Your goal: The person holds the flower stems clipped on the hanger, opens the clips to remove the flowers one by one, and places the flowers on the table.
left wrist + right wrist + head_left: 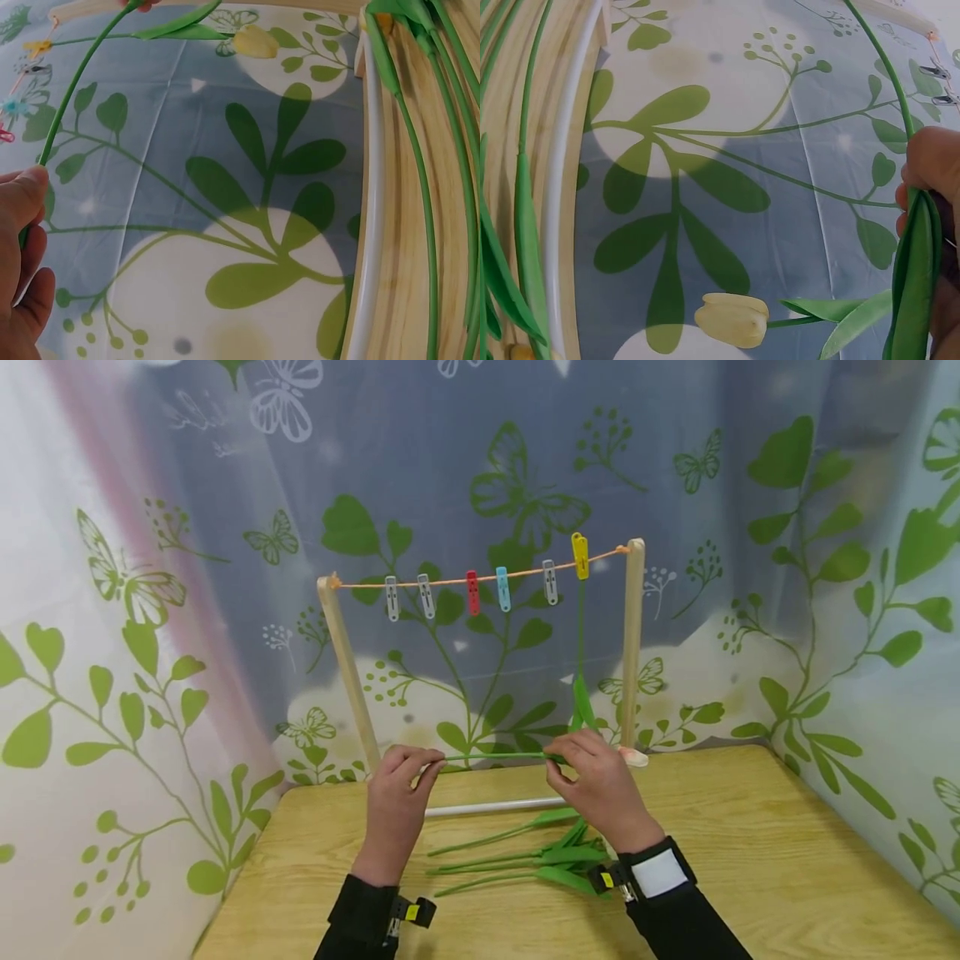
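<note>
Both hands hold an artificial tulip level in front of the wooden frame. My left hand (397,806) pinches the bare end of its green stem (495,756) between thumb and fingers. Farther along, the right hand (606,789) grips the stem just where the leaves (915,277) begin; the blossom is hidden. Behind the right hand, a yellow tulip (255,42) hangs head down from a yellow clothespin (581,557) on the orange string (450,582). Several more clothespins are clipped along it, among them a red one (472,592) and a blue one (503,589).
Wooden posts (634,643) carry the string at either side. A white rod (495,807) runs low between them. Several artificial tulips (525,860) lie on the wood-grain table (750,877) below the hands. A leaf-patterned curtain (420,460) stands behind.
</note>
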